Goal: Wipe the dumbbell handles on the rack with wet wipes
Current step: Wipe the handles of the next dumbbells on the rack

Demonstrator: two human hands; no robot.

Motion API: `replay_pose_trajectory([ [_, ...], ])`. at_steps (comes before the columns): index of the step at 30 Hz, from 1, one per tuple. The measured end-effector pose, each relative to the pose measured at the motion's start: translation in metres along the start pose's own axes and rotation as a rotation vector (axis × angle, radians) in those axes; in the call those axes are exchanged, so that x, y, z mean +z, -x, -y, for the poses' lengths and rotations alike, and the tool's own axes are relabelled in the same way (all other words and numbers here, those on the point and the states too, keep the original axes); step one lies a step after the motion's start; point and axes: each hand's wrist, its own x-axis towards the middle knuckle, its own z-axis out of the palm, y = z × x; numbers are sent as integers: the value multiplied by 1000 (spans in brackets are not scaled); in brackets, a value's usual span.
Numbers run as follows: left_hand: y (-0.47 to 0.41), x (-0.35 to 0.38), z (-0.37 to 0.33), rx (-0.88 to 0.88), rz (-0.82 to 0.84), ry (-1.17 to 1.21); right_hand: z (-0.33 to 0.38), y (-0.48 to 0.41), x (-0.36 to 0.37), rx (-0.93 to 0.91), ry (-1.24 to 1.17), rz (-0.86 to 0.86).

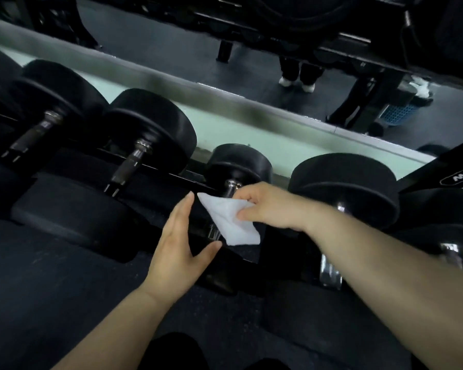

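Observation:
Black dumbbells lie in a row on a dark rack [161,169], handles pointing toward me. My right hand [267,206] pinches a folded white wet wipe [229,220] just above the chrome handle [231,186] of the small dumbbell [238,161] in the middle. My left hand [177,244] hovers flat beside the wipe on its left, fingers straight and thumb spread, holding nothing. The wipe and my hands hide most of that handle. Other handles show on the dumbbell to the left [130,166], on the one at far left [35,134] and on the one at right [330,268].
A mirror above a pale green ledge [225,124] runs behind the rack and reflects a person's legs in white shoes [297,81] and a blue basket [398,113]. A black rack upright [444,166] stands at right. Dark rubber floor [51,303] lies below.

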Motion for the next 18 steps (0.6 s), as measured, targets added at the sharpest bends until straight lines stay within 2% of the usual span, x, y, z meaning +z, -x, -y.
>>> replay_pose_trajectory([
  [5,-9,-37,-70,-135,154,-8,37,32,-16,38,-104,97],
  [11,2,-106,-164,-409,205,-8,109,81,-51,111,-225,-49],
  [16,31,-161,-209,-655,63,79,150,122,-78,219,-642,-291],
  [18,50,-179,-208,-747,-39,80,150,137,-72,277,-625,-282],
])
